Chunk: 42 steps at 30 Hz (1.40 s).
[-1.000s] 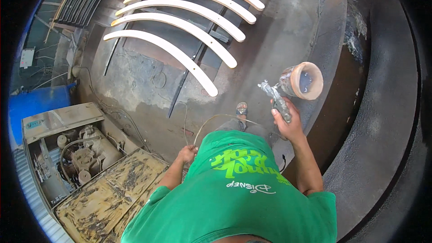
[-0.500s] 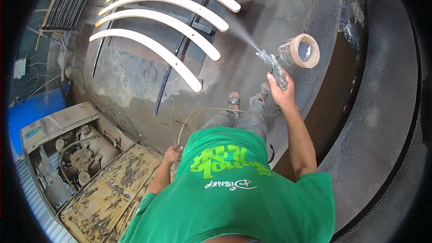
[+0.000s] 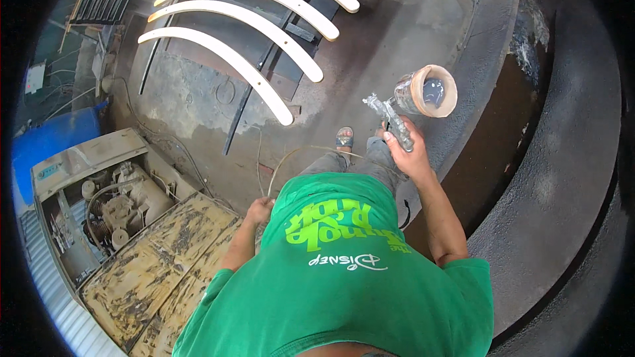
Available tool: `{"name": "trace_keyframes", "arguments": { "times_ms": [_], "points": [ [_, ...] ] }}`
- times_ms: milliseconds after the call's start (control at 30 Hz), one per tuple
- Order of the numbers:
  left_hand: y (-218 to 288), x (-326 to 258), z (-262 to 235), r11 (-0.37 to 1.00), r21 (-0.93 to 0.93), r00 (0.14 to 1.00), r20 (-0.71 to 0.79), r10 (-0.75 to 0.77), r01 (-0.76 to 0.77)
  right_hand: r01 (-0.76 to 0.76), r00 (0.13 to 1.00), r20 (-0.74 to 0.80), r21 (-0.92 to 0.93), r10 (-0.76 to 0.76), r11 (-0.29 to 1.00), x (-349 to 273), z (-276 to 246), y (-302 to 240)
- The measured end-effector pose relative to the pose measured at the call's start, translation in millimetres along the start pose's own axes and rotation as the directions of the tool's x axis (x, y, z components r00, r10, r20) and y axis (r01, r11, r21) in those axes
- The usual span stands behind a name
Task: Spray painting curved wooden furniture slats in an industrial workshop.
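Note:
My right hand [image 3: 417, 153] is closed round the handle of a paint-crusted spray gun [image 3: 395, 123], held out in front of my right side. An open cup [image 3: 415, 91] with grey liquid inside is attached at the gun's right; its rim is tan. No spray mist shows at the nozzle, which points left toward several white curved strips [image 3: 241, 66]. These lie side by side on dark rails, apart from the gun. Low at my left side, my left hand [image 3: 260, 210] grips a thin pale hose [image 3: 283, 162], which loops across in front of my legs.
A dusty machine with an exposed engine [image 3: 122, 208] and a stained yellowish cover [image 3: 159, 261] stands at my left, beside a blue sheet [image 3: 63, 142]. Large dark curved panels [image 3: 555, 205] rise along my right. Dark rails [image 3: 241, 109] and a cable [image 3: 152, 135] lie on the floor.
The spray gun and my right hand have drawn back toward me and slightly left. The mist seen at the nozzle before is gone. My left hand still holds the hose.

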<state>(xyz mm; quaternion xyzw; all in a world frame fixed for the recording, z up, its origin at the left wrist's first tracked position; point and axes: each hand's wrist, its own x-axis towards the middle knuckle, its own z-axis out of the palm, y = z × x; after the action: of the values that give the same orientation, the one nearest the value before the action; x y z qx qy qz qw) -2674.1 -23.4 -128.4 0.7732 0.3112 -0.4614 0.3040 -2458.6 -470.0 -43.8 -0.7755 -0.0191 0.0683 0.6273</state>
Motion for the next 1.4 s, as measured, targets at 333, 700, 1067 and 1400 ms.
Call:
{"name": "trace_keyframes", "arguments": {
  "times_ms": [333, 700, 1067, 1400],
  "points": [
    [14, -2, 21, 1.000, 0.019, 1.000, -0.004, -0.025, 0.025, 0.204, 0.961, 0.183, 0.031, -0.206, 0.979, -8, -10, 1],
    [42, -22, 44, 0.997, -0.058, 0.999, -0.002, -0.045, 0.045, 0.080, 0.995, 0.057, 0.018, -0.081, 0.997, 40, -52, 12],
    [129, -70, 51, 0.988, -0.090, 0.991, -0.025, -0.129, 0.126, 0.080, 0.997, -0.019, -0.006, -0.081, 0.997, 124, -97, 17],
    [108, -42, 88, 0.985, -0.166, 0.997, -0.063, -0.048, 0.037, 0.155, 0.986, -0.051, -0.085, -0.159, 0.984, 128, -116, 6]
  ]
}}
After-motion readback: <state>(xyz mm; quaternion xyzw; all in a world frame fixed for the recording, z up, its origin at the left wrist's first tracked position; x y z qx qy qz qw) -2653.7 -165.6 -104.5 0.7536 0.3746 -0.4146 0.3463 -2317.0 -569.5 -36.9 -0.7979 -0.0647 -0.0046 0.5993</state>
